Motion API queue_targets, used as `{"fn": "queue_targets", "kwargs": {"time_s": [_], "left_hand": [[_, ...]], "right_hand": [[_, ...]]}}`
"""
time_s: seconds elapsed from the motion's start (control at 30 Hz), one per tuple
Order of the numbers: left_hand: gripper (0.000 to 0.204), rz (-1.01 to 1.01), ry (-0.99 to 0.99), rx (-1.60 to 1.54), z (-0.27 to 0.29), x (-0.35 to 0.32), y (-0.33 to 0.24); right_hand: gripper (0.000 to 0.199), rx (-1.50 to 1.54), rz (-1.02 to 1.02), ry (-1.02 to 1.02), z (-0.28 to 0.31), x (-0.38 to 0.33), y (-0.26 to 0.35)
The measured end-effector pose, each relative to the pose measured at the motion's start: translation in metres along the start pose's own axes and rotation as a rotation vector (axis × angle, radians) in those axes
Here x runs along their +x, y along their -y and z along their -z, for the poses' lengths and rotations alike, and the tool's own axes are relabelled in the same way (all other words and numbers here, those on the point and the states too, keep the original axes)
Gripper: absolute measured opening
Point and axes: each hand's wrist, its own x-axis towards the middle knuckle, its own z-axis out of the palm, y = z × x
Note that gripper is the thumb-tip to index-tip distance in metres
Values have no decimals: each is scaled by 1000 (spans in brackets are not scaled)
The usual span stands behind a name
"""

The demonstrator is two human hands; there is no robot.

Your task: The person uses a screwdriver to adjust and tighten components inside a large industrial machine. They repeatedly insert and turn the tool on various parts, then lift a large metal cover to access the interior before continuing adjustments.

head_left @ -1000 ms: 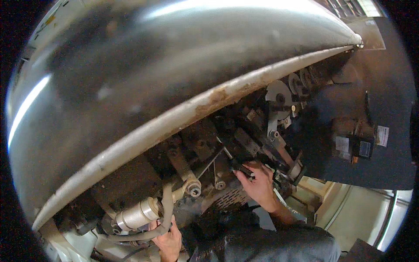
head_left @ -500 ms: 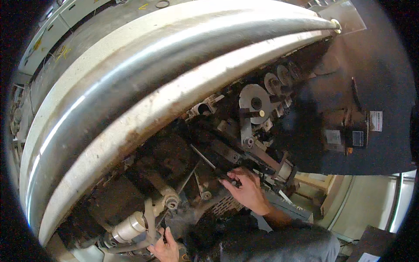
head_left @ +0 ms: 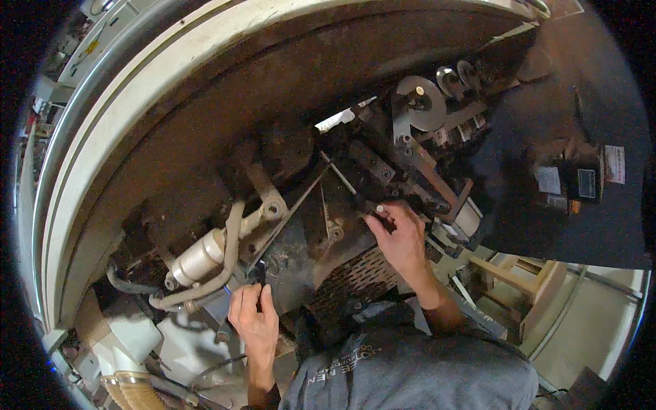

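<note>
Mid-adjustment inside the machine: right hand point(head_left: 400, 236) pinching a thin rod point(head_left: 342, 179) at its dark handle amid the central mechanism, left hand point(head_left: 253, 321) closed on a plate edge point(head_left: 263, 273) below; calls for steady bracing.

Under the raised curved machine hood point(head_left: 205, 89) lies a dark, grimy mechanism. The right hand point(head_left: 403, 236) grips the black handle of a thin rod-like tool point(head_left: 355, 195) whose shaft runs up-left into the machinery. The left hand point(head_left: 254, 318) pinches a small dark part at the lower edge of a black plate point(head_left: 301, 253), just beside a silver cylinder point(head_left: 198, 258) with a pale hose point(head_left: 229, 260) looped around it. A round metal disc point(head_left: 420, 102) sits upper right. A perforated panel point(head_left: 359, 273) lies between the hands.
</note>
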Motion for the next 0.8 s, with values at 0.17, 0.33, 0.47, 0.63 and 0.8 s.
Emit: {"fn": "queue_targets", "kwargs": {"time_s": [0.17, 0.33, 0.47, 0.63, 0.8], "left_hand": [[8, -102, -42, -34, -3, -5, 5], [9, -246, -43, -23, 1, -9, -2], [10, -312, -48, -45, -1, -7, -8], [11, -325, -45, -26, -14, -17, -12], [13, -387, -85, -28, -27, -9, -14]], "right_hand": [[24, -7, 18, 23, -1, 1, 4], [32, -116, 61, 29, -13, 11, 9], [29, -58, 117, -89, -24, 1, -10], [37, -218, 237, -114, -15, 10, 2], [36, -227, 222, -147, -21, 19, 2]]}}
